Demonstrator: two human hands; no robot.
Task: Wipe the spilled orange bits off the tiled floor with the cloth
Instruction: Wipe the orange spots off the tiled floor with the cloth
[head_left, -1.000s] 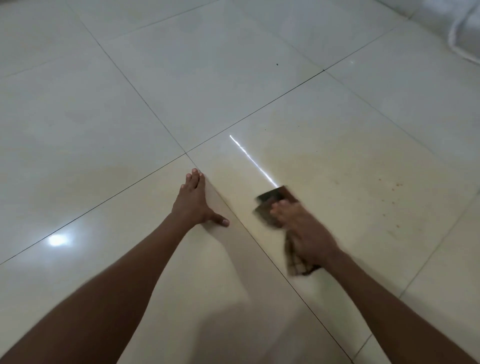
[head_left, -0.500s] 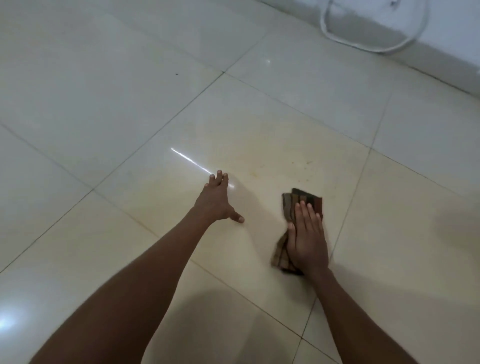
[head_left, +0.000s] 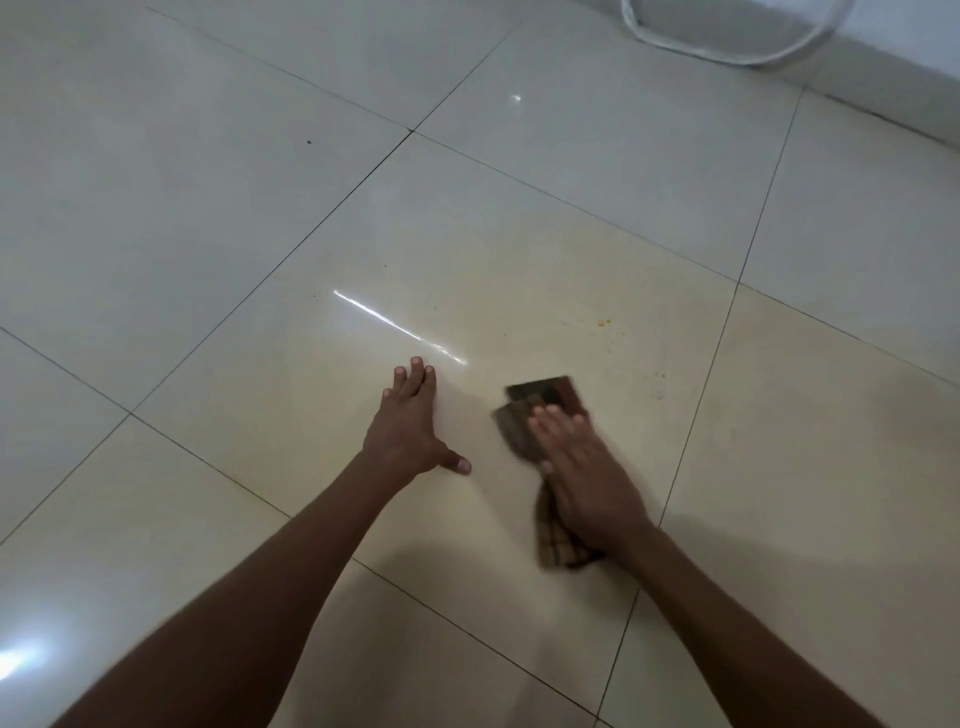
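A folded brown checked cloth (head_left: 545, 397) lies flat on the glossy cream tiled floor (head_left: 519, 249). My right hand (head_left: 582, 478) presses down on it, fingers spread over its middle, and both are blurred by motion. Small orange bits (head_left: 602, 323) dot the tile beyond and to the right of the cloth, with fainter specks (head_left: 661, 375) nearer the grout line. My left hand (head_left: 410, 426) rests flat on the same tile to the left of the cloth, fingers apart, holding nothing.
A white hose or cable (head_left: 727, 49) loops on the floor at the far right, beside the base of a wall (head_left: 909, 47). Dark grout lines cross the tiles. A tiny dark speck (head_left: 309, 141) sits on a far-left tile.
The view has swung and the wall has come into sight. My right hand slid the cloth right, then back a little to the left. My left hand shifted onto the same tile.
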